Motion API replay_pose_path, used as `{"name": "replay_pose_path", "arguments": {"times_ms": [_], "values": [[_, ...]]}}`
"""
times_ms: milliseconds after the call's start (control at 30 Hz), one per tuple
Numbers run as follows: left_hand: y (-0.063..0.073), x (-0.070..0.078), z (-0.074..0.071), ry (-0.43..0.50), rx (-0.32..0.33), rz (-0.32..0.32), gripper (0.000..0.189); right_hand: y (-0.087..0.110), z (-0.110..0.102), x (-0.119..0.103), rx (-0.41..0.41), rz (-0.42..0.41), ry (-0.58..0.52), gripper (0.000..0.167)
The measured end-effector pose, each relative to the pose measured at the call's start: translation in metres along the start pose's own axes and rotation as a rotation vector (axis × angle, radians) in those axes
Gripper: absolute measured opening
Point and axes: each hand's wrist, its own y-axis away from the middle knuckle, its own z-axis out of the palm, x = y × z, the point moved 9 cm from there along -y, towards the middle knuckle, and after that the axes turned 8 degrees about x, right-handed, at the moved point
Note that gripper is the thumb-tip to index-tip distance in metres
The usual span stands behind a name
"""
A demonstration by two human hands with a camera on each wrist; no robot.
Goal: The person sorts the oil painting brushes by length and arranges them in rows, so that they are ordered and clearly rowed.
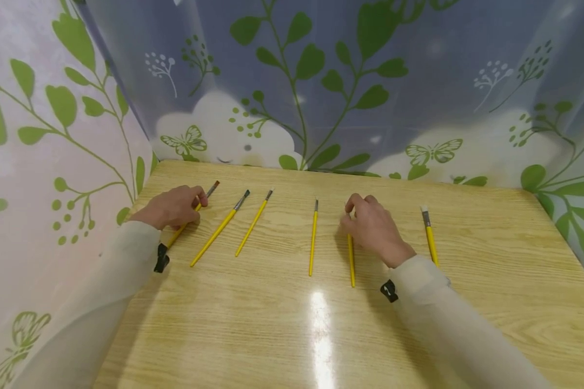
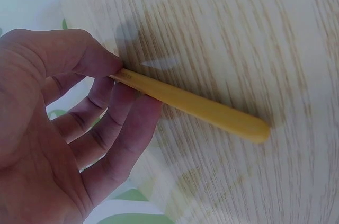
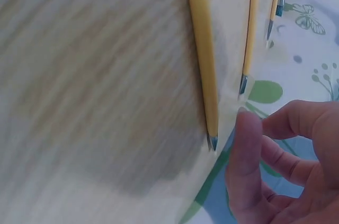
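At the left of the head view my left hand (image 1: pixel 170 209) pinches a yellow paintbrush (image 1: pixel 177 234) with reddish-brown bristles. The left wrist view shows that brush's rounded yellow handle (image 2: pixel 201 108) between thumb and fingers, its bristle end out of view. My right hand (image 1: pixel 373 228) hovers by the top of another thin yellow paintbrush (image 1: pixel 352 265). In the right wrist view its fingers (image 3: pixel 244 150) are loosely bent, apart from that brush's tip and holding nothing. To the left hand's right lies a paintbrush with dark green bristles (image 1: pixel 219 231).
Between the hands lie two thin paintbrushes, one slanted (image 1: pixel 254 228) and one nearly upright in view (image 1: pixel 313 237). A wider paintbrush with pale bristles (image 1: pixel 430 237) lies right of the right hand, its lower end behind the sleeve. Leaf-patterned cloth (image 1: pixel 321 108) rises behind the wooden table (image 1: pixel 233 324).
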Motion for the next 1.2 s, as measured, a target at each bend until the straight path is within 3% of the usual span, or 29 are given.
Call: {"name": "replay_pose_path", "arguments": {"times_ms": [233,567,1200], "values": [[0.000,0.001,0.000,0.007,0.002,-0.001,0.030,0.000,-0.019,0.011,-0.007,0.025,0.032,0.027],[0.000,0.001,0.000,0.008,-0.004,-0.002,0.031,0.008,-0.044,0.044,0.001,0.036,0.119,0.030],[0.001,0.000,-0.001,-0.024,0.007,-0.016,0.030,0.032,-0.059,0.116,-0.073,0.105,0.206,0.036]]}}
